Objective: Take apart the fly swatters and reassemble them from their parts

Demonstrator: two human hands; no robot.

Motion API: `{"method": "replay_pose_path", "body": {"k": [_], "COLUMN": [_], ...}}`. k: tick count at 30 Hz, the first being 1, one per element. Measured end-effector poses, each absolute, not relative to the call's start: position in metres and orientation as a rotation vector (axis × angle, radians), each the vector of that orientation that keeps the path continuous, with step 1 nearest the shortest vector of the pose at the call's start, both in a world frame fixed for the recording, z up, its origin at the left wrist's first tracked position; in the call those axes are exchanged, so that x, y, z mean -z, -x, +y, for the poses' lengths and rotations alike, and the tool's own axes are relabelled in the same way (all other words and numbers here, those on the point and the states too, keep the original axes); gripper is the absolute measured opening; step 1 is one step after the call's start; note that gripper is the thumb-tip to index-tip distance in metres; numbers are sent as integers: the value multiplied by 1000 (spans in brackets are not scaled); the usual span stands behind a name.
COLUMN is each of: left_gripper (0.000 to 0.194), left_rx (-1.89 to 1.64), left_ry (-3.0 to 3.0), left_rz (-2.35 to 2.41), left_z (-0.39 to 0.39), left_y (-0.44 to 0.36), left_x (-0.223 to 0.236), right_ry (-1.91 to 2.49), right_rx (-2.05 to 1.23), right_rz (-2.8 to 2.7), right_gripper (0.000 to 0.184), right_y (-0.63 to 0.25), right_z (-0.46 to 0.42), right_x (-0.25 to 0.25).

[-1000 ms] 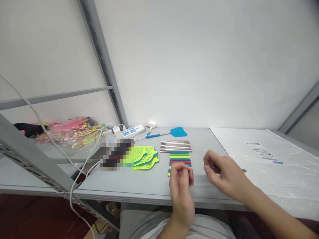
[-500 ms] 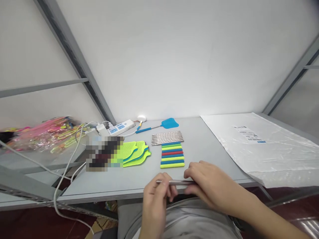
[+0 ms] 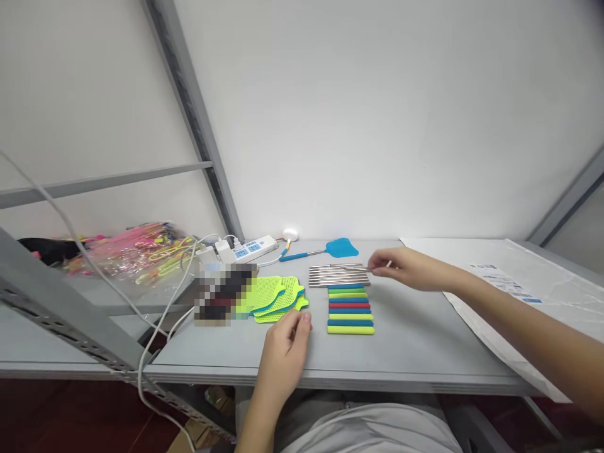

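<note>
My right hand [image 3: 394,267] pinches one end of a thin metal rod [image 3: 350,268]. The rod lies over or just above a row of similar silvery rods [image 3: 337,277]; whether it touches them I cannot tell. Below that row are several coloured handle tubes [image 3: 350,313] in blue, green, yellow-green and red, laid side by side. My left hand [image 3: 285,346], fingers curled and thumb against them, is near the front of the stacked fly swatter heads [image 3: 271,296], which are yellow-green and blue. The inside of that hand is hidden.
A blue fly swatter [image 3: 340,247] lies at the back beside a white power strip [image 3: 257,249] with cables. To the right, a white plastic sheet [image 3: 500,308] covers the table. Bagged colourful items [image 3: 136,248] and a grey metal post [image 3: 70,340] are on the left.
Both hands were together on a metal rod at the table's front edge. My right hand has carried it back to the rod row; my left let go and moved beside the swatter heads.
</note>
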State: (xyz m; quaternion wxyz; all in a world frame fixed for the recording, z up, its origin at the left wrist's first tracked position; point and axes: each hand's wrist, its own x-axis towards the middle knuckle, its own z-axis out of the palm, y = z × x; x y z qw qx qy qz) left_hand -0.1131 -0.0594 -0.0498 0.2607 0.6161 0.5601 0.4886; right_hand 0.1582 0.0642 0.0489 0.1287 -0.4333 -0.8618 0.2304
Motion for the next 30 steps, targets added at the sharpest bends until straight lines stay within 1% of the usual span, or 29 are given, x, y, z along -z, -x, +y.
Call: {"method": "replay_pose_path", "body": {"k": [5,9,15,30], "left_gripper": [37,33,31,30], "left_rx": [-1207,-1169,-1074,-1020], "left_ry": [-1700,-1832,-1972,-2077], "left_rz": [1595,1683,1766,1815], "left_z": [-53,-60,-63,-60], "left_y": [117,108,100,99], "left_x": [58,60,61,64], "right_ry": [1323,1360,1340,1244], "right_rx": [-574,-548,-534,-542], "right_rz": [-2501,-2532,-2566,-2587], "right_gripper": [16,28,32,30], "right_y": [-120,-97,-91,-92], "right_z": [147,180,189,187], "right_x": [-19,12,36,42]}}
